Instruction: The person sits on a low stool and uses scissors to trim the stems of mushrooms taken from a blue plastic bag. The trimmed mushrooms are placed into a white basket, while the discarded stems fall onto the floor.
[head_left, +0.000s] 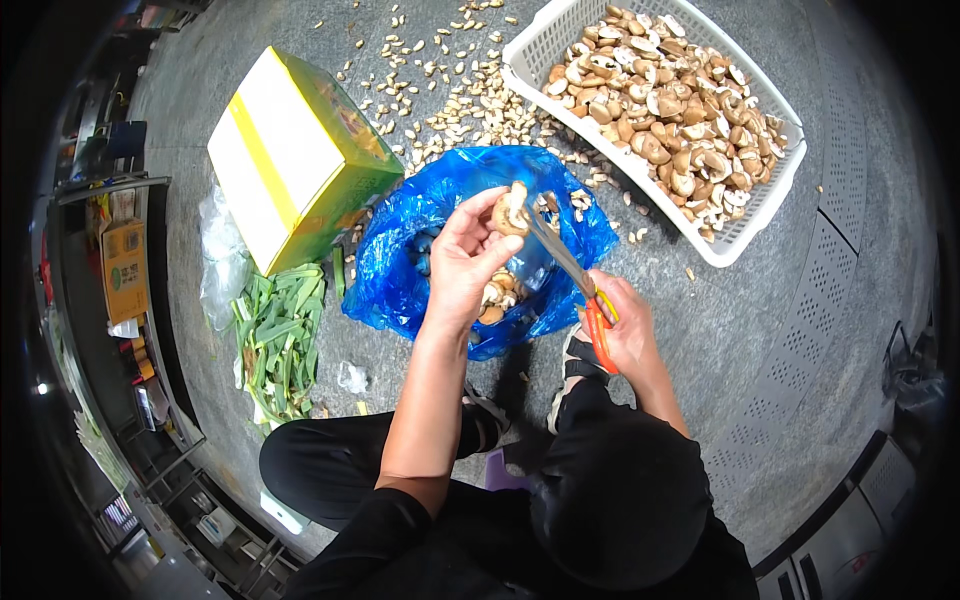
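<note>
My left hand (469, 255) holds a brown mushroom (511, 217) with its pale stem pointing up, above an open blue plastic bag (382, 262). In my right hand (630, 322) are scissors (559, 251) with orange and yellow handles. Their blades point up and left, with the tips beside the mushroom; whether they touch it I cannot tell. Whole mushrooms (495, 300) lie inside the bag beneath my hands. At the upper right, a white plastic basket (600, 142) holds many cut mushrooms (675, 112). Cut stem pieces (495, 105) are strewn over the floor behind the bag.
A taped carton (277, 157) stands left of the bag. Green leaf trimmings (281, 337) and clear plastic film (221, 255) lie by it. A perforated metal floor strip (795, 337) runs along the right. Shelving (112, 187) lines the far left. My sandalled feet are just below the bag.
</note>
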